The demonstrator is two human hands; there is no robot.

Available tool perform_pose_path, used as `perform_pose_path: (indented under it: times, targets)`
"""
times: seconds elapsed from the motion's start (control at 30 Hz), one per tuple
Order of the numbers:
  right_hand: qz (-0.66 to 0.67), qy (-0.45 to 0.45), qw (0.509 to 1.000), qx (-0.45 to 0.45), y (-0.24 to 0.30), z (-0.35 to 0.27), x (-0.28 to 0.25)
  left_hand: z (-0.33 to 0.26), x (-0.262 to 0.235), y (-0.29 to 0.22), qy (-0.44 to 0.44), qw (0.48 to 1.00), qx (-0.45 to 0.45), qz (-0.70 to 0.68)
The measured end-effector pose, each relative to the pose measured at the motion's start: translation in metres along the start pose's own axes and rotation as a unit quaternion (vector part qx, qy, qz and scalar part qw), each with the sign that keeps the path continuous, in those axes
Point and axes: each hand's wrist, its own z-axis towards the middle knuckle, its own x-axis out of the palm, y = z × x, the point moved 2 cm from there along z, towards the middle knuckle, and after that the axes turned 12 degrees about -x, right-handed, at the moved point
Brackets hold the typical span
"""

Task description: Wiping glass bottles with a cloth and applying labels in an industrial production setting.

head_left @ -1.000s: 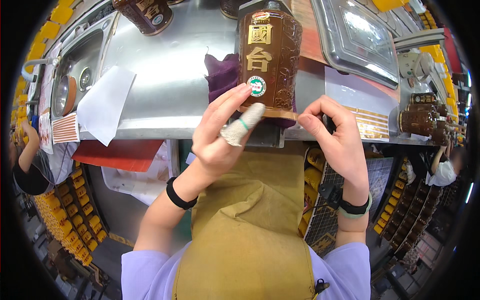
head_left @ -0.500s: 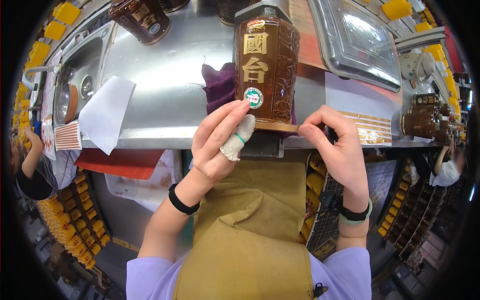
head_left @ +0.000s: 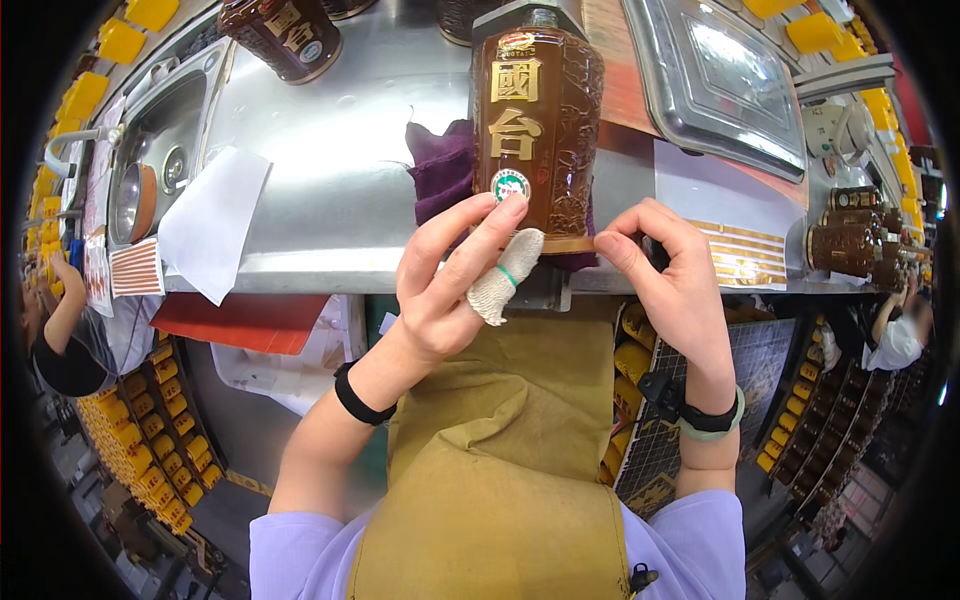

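Note:
A dark brown embossed bottle [head_left: 540, 130] with gold characters stands at the front edge of a steel worktop [head_left: 320, 170], on a purple cloth [head_left: 440, 175]. My left hand [head_left: 455, 275], its thumb in a white knitted cot, presses fingertips on a small round green and white sticker [head_left: 510, 184] low on the bottle's front. My right hand [head_left: 665, 275] is beside the bottle's lower right edge, fingers curled, its tips touching the base. Both wrists wear bands.
A sink [head_left: 150, 170] with a bowl sits at the left, white paper [head_left: 215, 220] beside it. A steel tray [head_left: 720, 80] lies at the right, gold-striped label sheets [head_left: 745, 255] near it. More brown bottles [head_left: 285, 35] stand behind and at right. Yellow crates line the floor; other people work at both sides.
The view has shifted slightly closer to the bottle. My left fingers stay on the round sticker, pressing it; my right hand has come a little nearer the bottle's base.

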Motion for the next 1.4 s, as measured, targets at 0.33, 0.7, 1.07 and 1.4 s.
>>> perform_pose_path:
  times: [0.33, 0.7, 1.07, 1.4]
  targets:
    - [0.001, -0.009, 1.0, -0.014, 0.002, 0.003, 0.004, 0.014, -0.001, -0.013, 0.028, 0.999, -0.021, 0.023]
    - [0.025, 0.0, 1.0, -0.016, 0.021, 0.001, 0.005, -0.004, -0.001, 0.01, -0.052, 0.996, -0.069, -0.039]
    - [0.017, -0.014, 1.0, -0.014, 0.014, 0.0, 0.004, -0.005, -0.005, 0.006, -0.025, 0.999, -0.043, 0.015]
    - [0.024, -0.016, 1.0, -0.008, 0.009, 0.0, 0.005, -0.001, -0.005, -0.01, 0.018, 0.998, -0.063, 0.021]
